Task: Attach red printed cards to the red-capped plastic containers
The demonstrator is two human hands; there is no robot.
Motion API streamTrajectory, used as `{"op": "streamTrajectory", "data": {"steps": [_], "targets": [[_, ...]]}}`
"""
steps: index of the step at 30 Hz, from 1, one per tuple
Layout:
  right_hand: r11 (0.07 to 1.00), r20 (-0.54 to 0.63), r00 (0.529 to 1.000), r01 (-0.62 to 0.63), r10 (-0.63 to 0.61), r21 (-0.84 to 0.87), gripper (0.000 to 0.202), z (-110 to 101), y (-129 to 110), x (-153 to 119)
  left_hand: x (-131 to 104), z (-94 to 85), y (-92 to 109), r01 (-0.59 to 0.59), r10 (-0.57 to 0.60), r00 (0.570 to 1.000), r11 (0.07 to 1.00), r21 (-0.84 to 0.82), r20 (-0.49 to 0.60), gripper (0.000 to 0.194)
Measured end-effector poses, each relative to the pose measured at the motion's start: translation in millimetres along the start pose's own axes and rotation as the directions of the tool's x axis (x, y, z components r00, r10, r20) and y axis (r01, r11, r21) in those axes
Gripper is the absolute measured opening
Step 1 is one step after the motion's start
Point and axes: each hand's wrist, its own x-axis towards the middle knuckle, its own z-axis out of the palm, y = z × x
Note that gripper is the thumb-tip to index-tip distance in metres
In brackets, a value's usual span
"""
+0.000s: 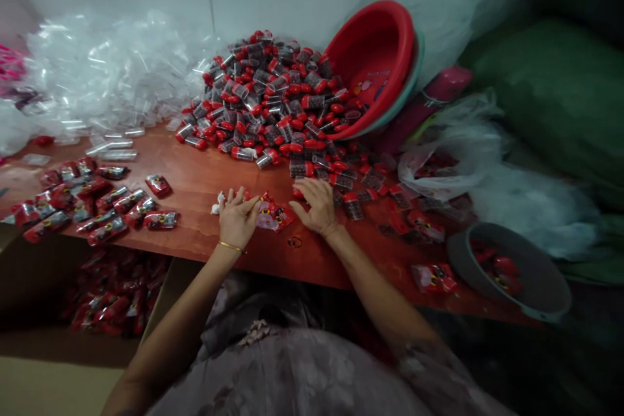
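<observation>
A red printed packet [275,216] with a cartoon picture lies flat on the table between my hands. My left hand [236,220], with a thin gold bracelet at the wrist, is at the packet's left side. Its fingers are apart and the thumb reaches over the packet's edge. Beside those fingers is a small white scrap [217,203]. My right hand [316,207] is just right of the packet, thumb spread from the fingers. Its fingertips are close to a red-capped clear container at the near edge of the pile [277,97]; whether they touch it I cannot tell.
Clear plastic tubes [117,65] heap up at the back left. Filled red packets [141,208] lie at the left, above an open carton [156,299] holding more. A red basin [402,32] leans behind the pile. At the right stand a grey bowl [461,250] and plastic bags [526,201].
</observation>
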Motion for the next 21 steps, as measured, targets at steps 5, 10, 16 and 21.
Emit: {"op": "streamTrajectory", "data": {"steps": [5, 10, 16, 21], "targets": [[0.778, 0.100, 0.936, -0.337, 0.337, 0.531, 0.034, 20, -65, -11, -10, -11.3, 15, 0.026, -0.026, 1.000, 0.964, -0.266, 0.004, 0.027], [0.709, 0.088, 0.889, -0.414, 0.449, 0.571, 0.034, 27, -84, -15, -26, -15.1, 25, 0.433, -0.348, 0.896, 0.551, -0.713, 0.276, 0.040], [0.806, 0.047, 0.906, -0.396, 0.420, 0.440, 0.036, 24, -85, -27, -35, -15.2, 35, 0.685, -0.405, 0.647, -0.063, -0.726, 0.646, 0.041], [0.866, 0.074, 0.927, -0.370, 0.367, 0.336, 0.030, 16, -79, -27, -29, -14.2, 37, 0.693, -0.402, 0.608, -0.152, -0.705, 0.685, 0.037]]}}
